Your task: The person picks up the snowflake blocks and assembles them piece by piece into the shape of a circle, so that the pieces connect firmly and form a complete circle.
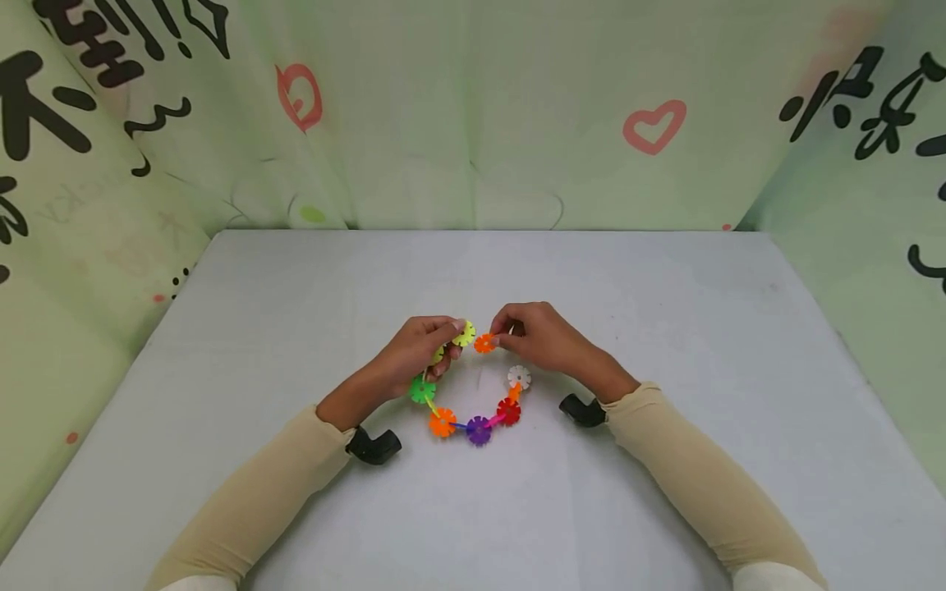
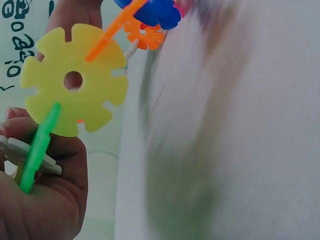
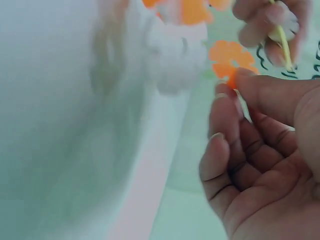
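Note:
A chain of notched plastic snowflake discs curves between my hands in the head view. My left hand [image 1: 414,353] grips its left end, with a yellow disc [image 1: 466,335] at the fingertips. From there hang a green disc [image 1: 422,389], an orange disc [image 1: 443,423], a purple disc [image 1: 479,431], a red disc [image 1: 508,411] and a white disc [image 1: 520,377] at the other end. Thumb and fingertips of my right hand [image 1: 543,335] pinch a separate orange disc [image 1: 484,343], close beside the yellow one. Another yellow disc [image 2: 75,80] shows large in the left wrist view.
Under the hands lies a white-covered table [image 1: 665,279]. Pale green printed cloth [image 1: 473,107] walls off its back and sides. A black wrist-camera mount [image 1: 373,447] sits under the left wrist, and another black mount [image 1: 582,410] under the right.

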`<state>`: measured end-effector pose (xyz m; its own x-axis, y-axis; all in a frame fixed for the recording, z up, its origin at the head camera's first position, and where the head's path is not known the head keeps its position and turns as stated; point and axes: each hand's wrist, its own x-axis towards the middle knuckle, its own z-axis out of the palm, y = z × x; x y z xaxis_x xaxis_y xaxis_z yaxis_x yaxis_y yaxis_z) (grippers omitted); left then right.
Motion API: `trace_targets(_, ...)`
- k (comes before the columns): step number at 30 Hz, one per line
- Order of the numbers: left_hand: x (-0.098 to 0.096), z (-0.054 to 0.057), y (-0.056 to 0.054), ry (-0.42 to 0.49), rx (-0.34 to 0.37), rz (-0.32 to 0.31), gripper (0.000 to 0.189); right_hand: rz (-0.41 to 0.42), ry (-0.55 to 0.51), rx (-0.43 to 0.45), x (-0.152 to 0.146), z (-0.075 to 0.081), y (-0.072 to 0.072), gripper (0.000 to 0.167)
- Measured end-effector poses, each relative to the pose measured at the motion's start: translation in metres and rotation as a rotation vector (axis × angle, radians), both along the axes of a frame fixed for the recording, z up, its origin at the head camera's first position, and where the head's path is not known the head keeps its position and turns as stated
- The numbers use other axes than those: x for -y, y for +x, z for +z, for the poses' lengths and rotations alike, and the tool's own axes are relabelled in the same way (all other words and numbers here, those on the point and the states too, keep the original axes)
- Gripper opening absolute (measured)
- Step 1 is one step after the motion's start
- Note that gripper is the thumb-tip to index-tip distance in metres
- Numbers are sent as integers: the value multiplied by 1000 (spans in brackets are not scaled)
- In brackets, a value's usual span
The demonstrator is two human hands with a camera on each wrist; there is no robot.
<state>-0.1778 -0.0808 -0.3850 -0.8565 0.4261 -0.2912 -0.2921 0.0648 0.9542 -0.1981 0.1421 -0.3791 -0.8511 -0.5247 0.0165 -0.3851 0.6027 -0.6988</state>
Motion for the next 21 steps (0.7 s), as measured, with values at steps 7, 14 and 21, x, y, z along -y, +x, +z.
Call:
trace_targets(7, -1, -3, -1, 26, 18, 0, 41, -51, -156, -130, -11, 3, 4, 6)
trace_targets(14, -4, -4, -1, 60, 42, -18, 42, -51, -258, -169, -9, -2, 6, 10)
trace_targets(21, -5, -4, -2, 99, 79, -5, 36, -25, -273, -192, -9, -3, 7, 9)
